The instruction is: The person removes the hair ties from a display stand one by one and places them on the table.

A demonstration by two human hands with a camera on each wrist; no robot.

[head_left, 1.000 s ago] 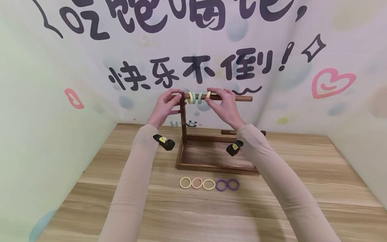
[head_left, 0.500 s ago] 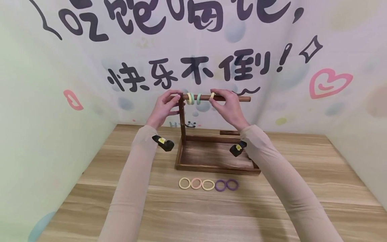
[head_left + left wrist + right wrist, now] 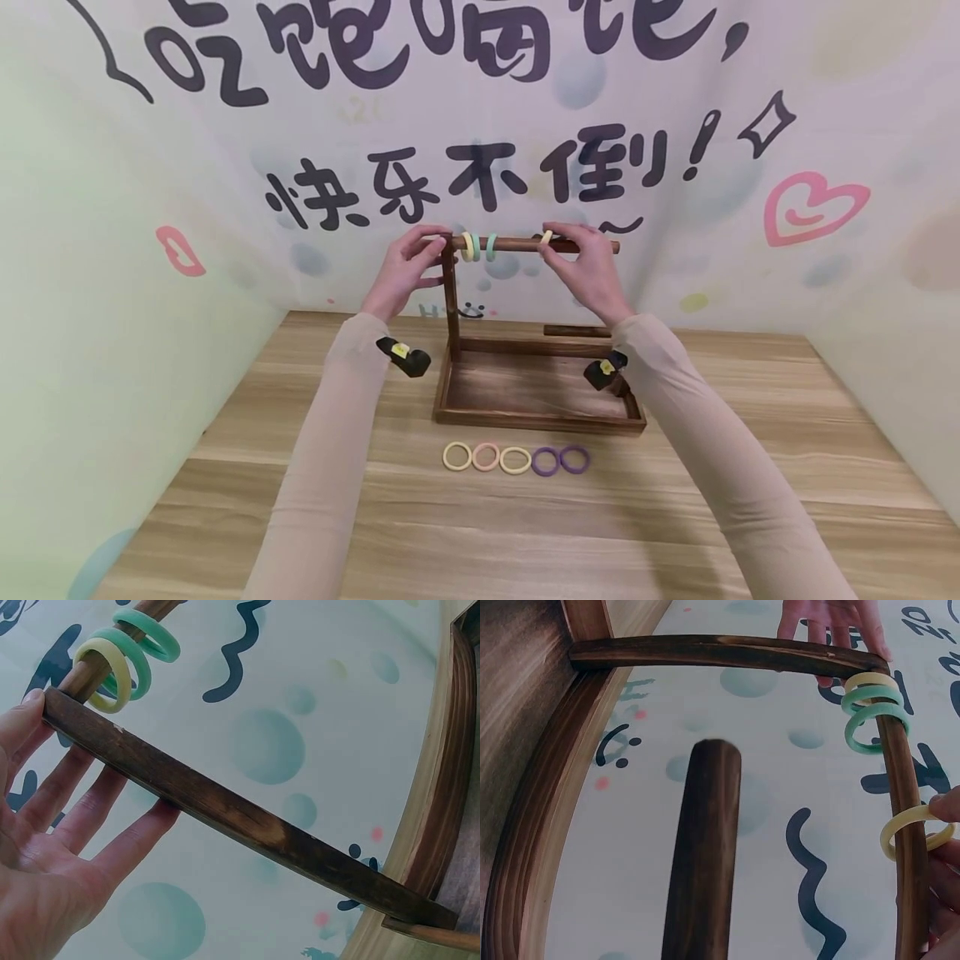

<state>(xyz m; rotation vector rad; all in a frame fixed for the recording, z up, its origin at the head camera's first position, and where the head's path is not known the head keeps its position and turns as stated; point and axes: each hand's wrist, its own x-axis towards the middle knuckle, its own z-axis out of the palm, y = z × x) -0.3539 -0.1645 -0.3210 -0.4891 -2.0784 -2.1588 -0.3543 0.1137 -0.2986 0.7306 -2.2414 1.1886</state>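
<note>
Beside the top of a dark wooden stand's upright (image 3: 452, 300), my left hand (image 3: 401, 271) grips the corner, its thumb at the end and its fingertips against the post in the left wrist view. From that corner a horizontal wooden rod (image 3: 513, 244) runs right. Near the upright hang a yellow ring (image 3: 115, 675) and two green rings (image 3: 144, 675) (image 3: 166, 637), all around the rod. Further right, my right hand (image 3: 588, 265) pinches another yellow ring (image 3: 887, 836) between thumb and finger; this ring also encircles the rod. The other right fingers are partly hidden behind the rod.
The stand's base is a shallow wooden tray (image 3: 536, 423). A lower, shorter bar (image 3: 701, 855) sticks out behind it. In front of the tray, a row of yellow, pink and purple rings (image 3: 575, 472) lies on the wooden table (image 3: 450, 542). A printed cloth (image 3: 360, 125) hangs behind.
My right hand has slid the pinched yellow ring rightward along the rod, away from the green rings. The left hand keeps its hold on the stand's corner.
</note>
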